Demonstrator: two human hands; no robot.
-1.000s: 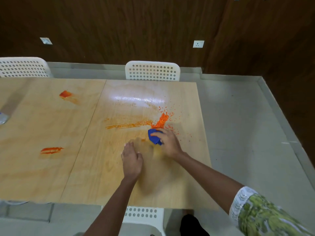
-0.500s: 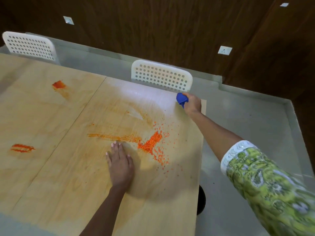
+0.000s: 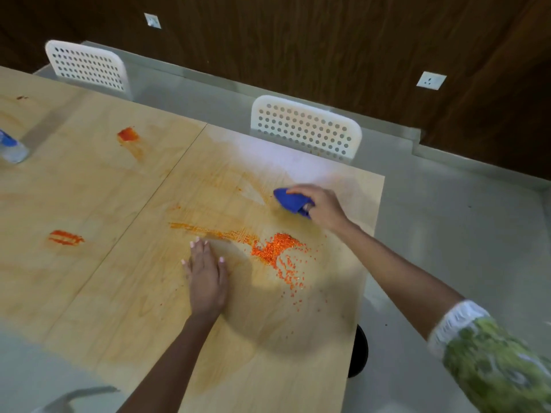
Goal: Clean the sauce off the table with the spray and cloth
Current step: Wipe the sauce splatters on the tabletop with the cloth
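Now the table (image 3: 125, 293) carries an orange sauce (image 3: 275, 248) smear and speckles between your hands, with the spray (image 3: 10, 147) standing at its far left edge. Your left hand (image 3: 207, 278) lies flat, fingers straight, while your right hand (image 3: 320, 205) grips the blue cloth (image 3: 289, 201) beyond the sauce.

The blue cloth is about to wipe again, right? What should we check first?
1. Cloth held in right hand: ok.
2. Left hand flat on table, off the big sauce patch: ok.
3. Big patch gone: not ok.
4. Two small smears on the left wiped: not ok.
5. Spray bottle within reach: cannot tell.
6. Cloth clean enough: cannot tell.
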